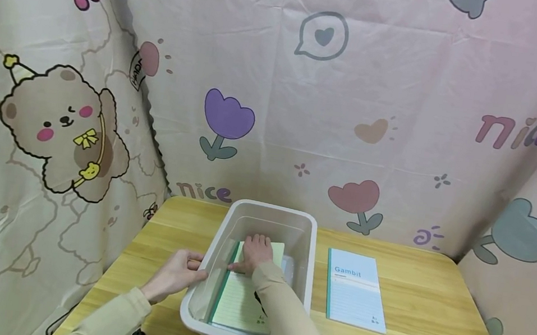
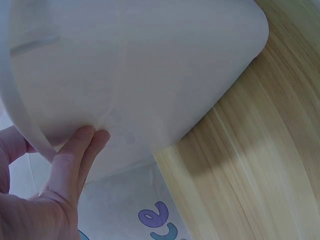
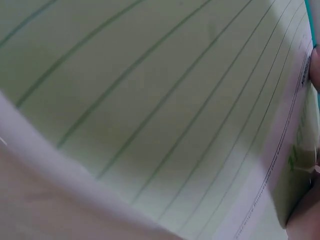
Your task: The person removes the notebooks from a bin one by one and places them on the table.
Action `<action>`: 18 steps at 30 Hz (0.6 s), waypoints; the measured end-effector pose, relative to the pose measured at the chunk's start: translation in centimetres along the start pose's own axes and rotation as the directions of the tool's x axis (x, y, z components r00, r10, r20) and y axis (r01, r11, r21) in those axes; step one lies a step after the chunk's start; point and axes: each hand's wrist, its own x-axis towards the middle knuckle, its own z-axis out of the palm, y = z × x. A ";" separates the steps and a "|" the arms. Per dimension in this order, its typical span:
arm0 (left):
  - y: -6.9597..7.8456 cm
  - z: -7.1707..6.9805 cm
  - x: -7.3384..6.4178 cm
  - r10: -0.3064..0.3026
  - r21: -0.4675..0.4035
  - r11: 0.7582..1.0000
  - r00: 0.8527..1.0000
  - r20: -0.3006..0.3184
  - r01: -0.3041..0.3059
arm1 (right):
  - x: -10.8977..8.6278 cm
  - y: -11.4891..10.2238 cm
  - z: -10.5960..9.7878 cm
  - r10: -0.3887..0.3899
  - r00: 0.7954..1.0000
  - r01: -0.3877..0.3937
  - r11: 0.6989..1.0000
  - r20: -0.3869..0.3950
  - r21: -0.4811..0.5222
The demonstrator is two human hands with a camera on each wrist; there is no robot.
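A pale grey plastic bin (image 1: 310,252) stands on the table. My left hand (image 1: 176,275) pinches its left rim, the thumb at the rim and fingertips against the outer wall in the left wrist view. Inside lies a light green lined notebook (image 1: 241,300) with a teal spine. My right hand (image 1: 256,253) rests on its upper part, fingers pointing away and thumb out at the spine side. Close up, the notebook's lined cover (image 3: 165,100) fills most of the right wrist view. A pale bluish strip shows beside it in the bin; what it belongs to is hidden.
A light blue notebook (image 1: 356,292) marked "Gambit" lies on the wooden table (image 1: 431,325) right of the bin. Patterned cloth (image 1: 296,109) hangs behind the table and at both sides. The bin's far end stands close to the back cloth.
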 end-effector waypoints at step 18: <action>0.1 0.1 0.0 -0.021 0.013 1.000 1.000 -0.011 0.022 | 0.4 1.1 -1.7 0.079 0.990 -0.086 0.995 -0.119 -0.056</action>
